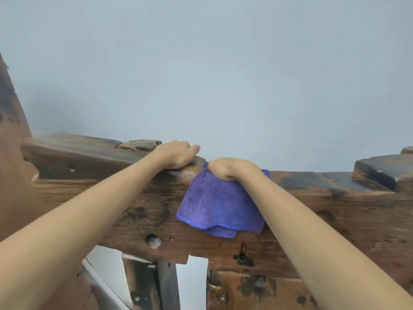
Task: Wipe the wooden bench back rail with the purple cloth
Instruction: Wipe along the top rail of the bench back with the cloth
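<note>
The dark, worn wooden back rail [324, 204] of the bench runs across the view from left to right. A purple cloth [219, 206] hangs down its front face from the top edge. My right hand [230, 170] is bunched over the top of the cloth on the rail's upper edge, fingers curled out of sight behind it. My left hand [176, 156] rests just to the left, palm down on a raised block of the rail, fingers hooked over the far edge, holding no cloth.
A plain pale blue-grey wall [223, 74] stands close behind the rail. A raised wooden block [377, 173] sits on the rail at the right. Upright slats [147, 285] with gaps between them run below the rail. A curved wooden post [11, 142] rises at the far left.
</note>
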A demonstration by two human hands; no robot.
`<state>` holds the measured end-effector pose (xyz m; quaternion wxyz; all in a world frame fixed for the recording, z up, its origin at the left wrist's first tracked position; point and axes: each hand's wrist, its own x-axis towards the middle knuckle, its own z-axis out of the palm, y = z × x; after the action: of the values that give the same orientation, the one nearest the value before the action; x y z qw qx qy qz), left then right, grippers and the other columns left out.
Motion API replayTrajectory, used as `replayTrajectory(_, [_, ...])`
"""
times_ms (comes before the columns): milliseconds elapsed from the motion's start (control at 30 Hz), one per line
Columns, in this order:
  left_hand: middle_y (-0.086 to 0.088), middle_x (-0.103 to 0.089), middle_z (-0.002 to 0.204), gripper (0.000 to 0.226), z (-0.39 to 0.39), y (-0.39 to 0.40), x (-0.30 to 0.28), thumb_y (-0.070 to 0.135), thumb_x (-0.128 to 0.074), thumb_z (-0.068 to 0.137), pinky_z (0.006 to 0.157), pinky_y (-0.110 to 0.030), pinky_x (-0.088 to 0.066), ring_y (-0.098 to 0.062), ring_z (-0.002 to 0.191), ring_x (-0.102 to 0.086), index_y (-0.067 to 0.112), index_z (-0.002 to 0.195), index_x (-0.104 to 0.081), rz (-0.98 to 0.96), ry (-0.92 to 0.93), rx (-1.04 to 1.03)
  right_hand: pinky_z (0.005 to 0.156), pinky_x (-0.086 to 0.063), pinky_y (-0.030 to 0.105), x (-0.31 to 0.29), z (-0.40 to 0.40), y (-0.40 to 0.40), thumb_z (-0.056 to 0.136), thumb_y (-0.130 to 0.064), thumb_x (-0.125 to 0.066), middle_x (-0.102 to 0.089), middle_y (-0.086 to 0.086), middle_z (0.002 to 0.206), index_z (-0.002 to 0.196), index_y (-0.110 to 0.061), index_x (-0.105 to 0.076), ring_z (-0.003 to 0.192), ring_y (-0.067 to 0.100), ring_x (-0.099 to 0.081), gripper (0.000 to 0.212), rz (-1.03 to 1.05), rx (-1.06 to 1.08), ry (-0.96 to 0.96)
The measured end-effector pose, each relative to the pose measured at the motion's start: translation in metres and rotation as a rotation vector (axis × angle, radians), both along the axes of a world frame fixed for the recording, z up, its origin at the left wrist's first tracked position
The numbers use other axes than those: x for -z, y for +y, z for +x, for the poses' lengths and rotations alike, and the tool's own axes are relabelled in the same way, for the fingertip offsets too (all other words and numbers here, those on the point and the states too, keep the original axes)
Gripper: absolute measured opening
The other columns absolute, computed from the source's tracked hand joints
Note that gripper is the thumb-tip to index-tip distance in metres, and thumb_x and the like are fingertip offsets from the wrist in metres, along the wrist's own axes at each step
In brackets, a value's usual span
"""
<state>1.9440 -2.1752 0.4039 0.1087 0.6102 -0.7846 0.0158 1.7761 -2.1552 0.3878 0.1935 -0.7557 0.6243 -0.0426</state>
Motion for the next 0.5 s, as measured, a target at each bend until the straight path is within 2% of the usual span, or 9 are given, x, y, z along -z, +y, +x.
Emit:
replayTrajectory(67, [-0.008, -0.052, 0.092, 0.050, -0.002, 0.003, 0.000, 0.049, -0.021, 0.100, 0.077, -0.040, -0.035, -0.029, 0.091, -0.047, 0.018, 0.066, -0.043, -0.014, -0.023, -0.020, 0.113, -0.032, 0.044, -0.002, 0.002, -0.005, 0.102, -0.027, -0.021, -0.050, 0.010, 0.152, 0.135, -0.018, -0.058, 0.134, 0.028, -0.048, 0.051, 0.035, 0.006, -0.010])
replayTrajectory(167, [-0.008, -0.051, 0.092, 0.050, -0.001, 0.004, 0.003, 0.049, -0.022, 0.099, 0.078, -0.040, -0.036, -0.028, 0.091, -0.047, 0.018, 0.066, -0.044, -0.032, -0.043, -0.037, 0.112, -0.033, 0.045, 0.001, 0.002, -0.002, 0.101, -0.030, -0.020, -0.051, 0.006, 0.151, 0.137, -0.022, -0.056, 0.132, 0.026, -0.049, 0.052, -0.007, -0.037, 0.021])
replayTrajectory(300, [-0.006, -0.048, 0.072, 0.059, -0.003, 0.001, 0.001, 0.051, -0.016, 0.095, 0.067, -0.039, -0.033, -0.032, 0.082, -0.049, 0.006, 0.080, -0.050, -0.084, -0.058, -0.023, 0.107, -0.028, 0.048, 0.020, -0.012, 0.023, 0.096, -0.041, -0.014, -0.046, 0.008, 0.152, 0.151, -0.028, -0.037, 0.136, 0.032, -0.041, 0.061, -0.264, -0.145, 0.082])
replayTrajectory(367, [-0.006, -0.046, 0.066, 0.065, -0.009, 0.002, 0.002, 0.053, -0.012, 0.092, 0.059, -0.037, -0.028, -0.031, 0.073, -0.048, 0.006, 0.086, -0.056, -0.149, -0.082, 0.017, 0.105, -0.029, 0.048, 0.026, -0.017, 0.030, 0.095, -0.043, -0.012, -0.047, 0.011, 0.149, 0.150, -0.028, -0.036, 0.134, 0.034, -0.042, 0.062, -0.318, -0.166, 0.080])
replayTrajectory(433, [-0.005, -0.045, 0.058, 0.064, -0.014, 0.003, 0.005, 0.053, -0.019, 0.096, 0.058, -0.036, -0.029, -0.028, 0.063, -0.047, 0.007, 0.066, -0.050, -0.222, -0.027, 0.030, 0.104, -0.031, 0.049, 0.022, -0.016, 0.023, 0.095, -0.043, -0.013, -0.050, 0.008, 0.147, 0.145, -0.026, -0.042, 0.131, 0.031, -0.046, 0.060, -0.261, -0.150, 0.046])
replayTrajectory(500, [-0.005, -0.044, 0.056, 0.061, -0.019, 0.008, 0.005, 0.051, -0.024, 0.099, 0.060, -0.036, -0.032, -0.029, 0.064, -0.049, 0.012, 0.055, -0.040, -0.221, 0.013, 0.026, 0.107, -0.033, 0.048, 0.013, -0.012, 0.009, 0.096, -0.037, -0.015, -0.054, 0.004, 0.146, 0.140, -0.025, -0.049, 0.129, 0.027, -0.049, 0.056, -0.152, -0.120, 0.015])
